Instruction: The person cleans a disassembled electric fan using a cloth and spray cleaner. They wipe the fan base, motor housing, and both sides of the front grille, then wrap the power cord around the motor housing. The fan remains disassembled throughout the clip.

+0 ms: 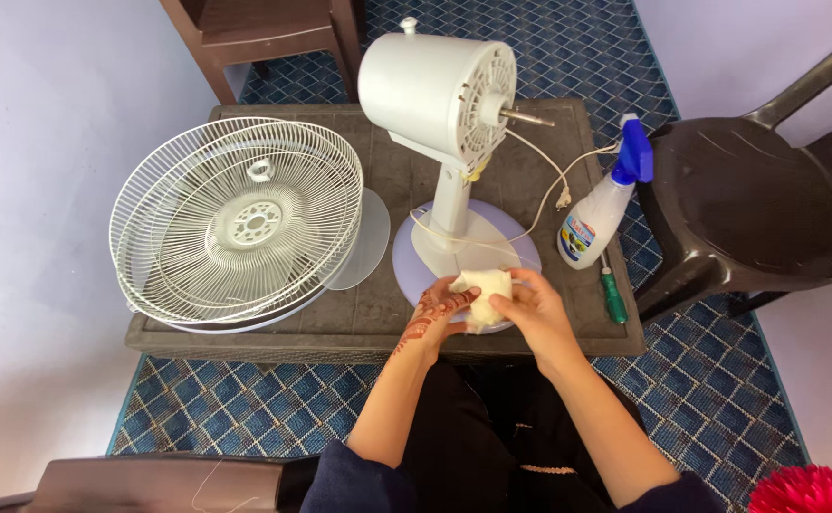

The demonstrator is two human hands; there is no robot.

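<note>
While our left hand and right hand close their fingers round the white cloth at the fan base, we judge a snagged cord could topple the stand.

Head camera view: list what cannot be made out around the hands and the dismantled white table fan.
- White folded cloth: partly covered by the left hand and right hand.
- Clear fan blade: mostly hidden under the stacked white wire grilles.
- Green-handled screwdriver: shaft hidden behind the white spray bottle with blue trigger.
- Red fluffy object: cut off by the bottom edge.
</note>
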